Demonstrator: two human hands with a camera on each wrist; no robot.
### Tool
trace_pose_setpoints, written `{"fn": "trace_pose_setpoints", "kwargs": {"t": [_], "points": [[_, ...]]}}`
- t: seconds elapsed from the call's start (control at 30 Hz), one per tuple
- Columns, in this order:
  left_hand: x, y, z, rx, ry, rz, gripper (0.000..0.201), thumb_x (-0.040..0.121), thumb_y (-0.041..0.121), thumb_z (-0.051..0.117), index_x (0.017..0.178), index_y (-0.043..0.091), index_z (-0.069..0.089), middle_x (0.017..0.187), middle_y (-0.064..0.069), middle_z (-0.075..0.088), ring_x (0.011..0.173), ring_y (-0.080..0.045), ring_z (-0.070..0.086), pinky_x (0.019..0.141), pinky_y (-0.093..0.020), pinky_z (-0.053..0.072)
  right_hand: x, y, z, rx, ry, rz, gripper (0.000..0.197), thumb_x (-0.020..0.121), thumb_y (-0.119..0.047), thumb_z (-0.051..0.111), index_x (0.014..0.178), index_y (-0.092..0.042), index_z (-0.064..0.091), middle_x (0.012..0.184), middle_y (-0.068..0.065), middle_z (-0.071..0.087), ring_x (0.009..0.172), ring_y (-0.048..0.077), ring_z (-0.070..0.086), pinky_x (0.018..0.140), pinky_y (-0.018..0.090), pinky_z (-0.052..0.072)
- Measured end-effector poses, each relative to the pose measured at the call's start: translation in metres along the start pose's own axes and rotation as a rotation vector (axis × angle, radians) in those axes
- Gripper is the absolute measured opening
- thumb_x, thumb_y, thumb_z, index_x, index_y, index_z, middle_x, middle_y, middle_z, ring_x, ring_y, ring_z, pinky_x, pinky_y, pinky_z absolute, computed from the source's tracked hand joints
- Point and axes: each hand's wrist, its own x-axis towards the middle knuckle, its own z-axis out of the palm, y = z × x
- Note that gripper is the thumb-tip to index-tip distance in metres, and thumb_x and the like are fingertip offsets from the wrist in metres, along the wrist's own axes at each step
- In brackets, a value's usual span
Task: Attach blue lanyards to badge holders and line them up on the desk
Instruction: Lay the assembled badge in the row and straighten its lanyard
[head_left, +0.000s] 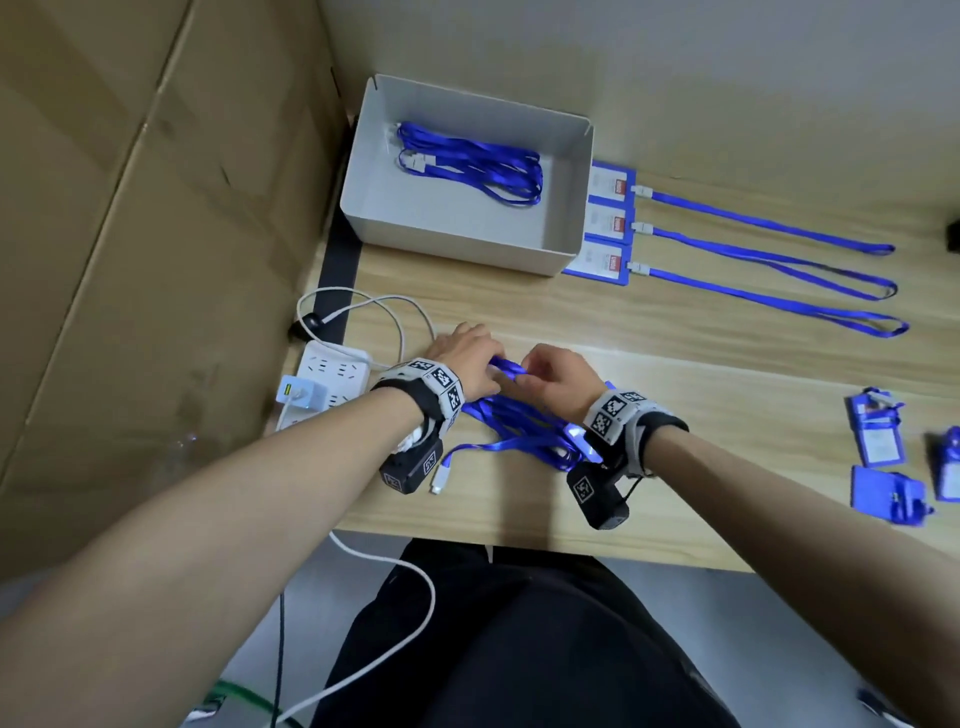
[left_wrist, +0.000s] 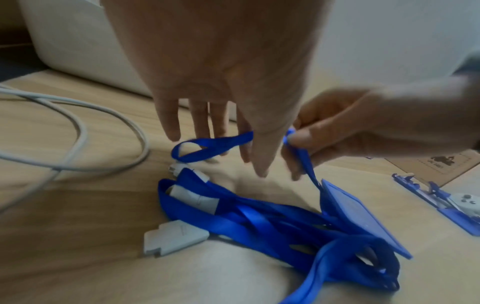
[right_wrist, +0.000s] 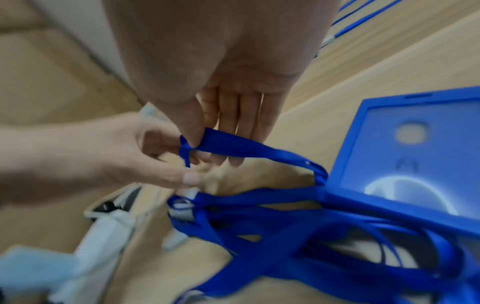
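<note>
My two hands meet over a tangled pile of blue lanyards (head_left: 519, 431) at the desk's front middle. My right hand (right_wrist: 200, 148) pinches a blue lanyard strap (right_wrist: 233, 146) between thumb and fingers. That strap runs to the top edge of a blue badge holder (right_wrist: 402, 164), which lies tilted on the pile. My left hand (left_wrist: 253, 162) pinches the same strap's looped end (left_wrist: 213, 148) just to the left. White plastic clips (left_wrist: 176, 236) lie among the straps. In the head view the badge holder is hidden under my right wrist.
A grey box (head_left: 467, 244) at the back holds more lanyards (head_left: 478, 166). Three badges with lanyards (head_left: 610, 223) lie in a row to its right. Loose blue holders (head_left: 878, 436) sit far right. A power strip (head_left: 322, 384) and white cable (head_left: 395, 322) lie left, by cardboard (head_left: 130, 260).
</note>
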Motion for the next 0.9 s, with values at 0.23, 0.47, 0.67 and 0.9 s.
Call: {"fn": "trace_pose_setpoints", "kwargs": {"t": [0.23, 0.47, 0.67, 0.9], "points": [[-0.007, 0.009, -0.038, -0.2, 0.079, -0.173, 0.022, 0.08, 0.015, 0.05, 0.079, 0.026, 0.068, 0.084, 0.002, 0.072, 0.087, -0.026, 0.065, 0.069, -0.026, 0.04, -0.021, -0.017, -0.056, 0.327, 0.014, 0.069, 0.013, 0.09, -0.015, 0.068, 0.079, -0.014, 0.06, 0.053, -0.002, 0.045, 0.048, 0.012, 0.036, 0.045, 0.023, 0.028], [-0.009, 0.014, -0.077, -0.219, 0.167, -0.309, 0.026, 0.089, 0.019, 0.047, 0.071, 0.025, 0.065, 0.066, 0.005, 0.064, 0.081, -0.025, 0.064, 0.069, -0.03, 0.046, -0.033, -0.005, -0.125, 0.219, 0.091, -0.015, 0.019, 0.086, -0.024, 0.075, 0.079, -0.012, 0.062, 0.058, -0.008, 0.051, 0.046, 0.001, 0.039, 0.045, 0.012, 0.031], [-0.001, 0.055, -0.072, -0.278, 0.204, -0.383, 0.026, 0.09, 0.019, 0.049, 0.069, 0.023, 0.064, 0.055, 0.003, 0.06, 0.067, -0.026, 0.064, 0.061, -0.026, 0.04, -0.048, 0.044, -0.188, 0.157, 0.182, -0.034, 0.029, 0.084, -0.032, 0.077, 0.072, -0.007, 0.067, 0.063, 0.0, 0.051, 0.057, 0.01, 0.042, 0.059, 0.025, 0.036], [0.025, 0.134, -0.032, -0.413, 0.142, -0.347, 0.026, 0.091, 0.018, 0.049, 0.071, 0.018, 0.066, 0.047, 0.001, 0.055, 0.041, -0.016, 0.052, 0.054, -0.024, 0.039, -0.072, 0.103, -0.231, 0.084, 0.159, -0.038, 0.02, 0.09, -0.03, 0.069, 0.078, -0.013, 0.071, 0.061, -0.001, 0.062, 0.057, 0.013, 0.049, 0.059, 0.027, 0.041]]}}
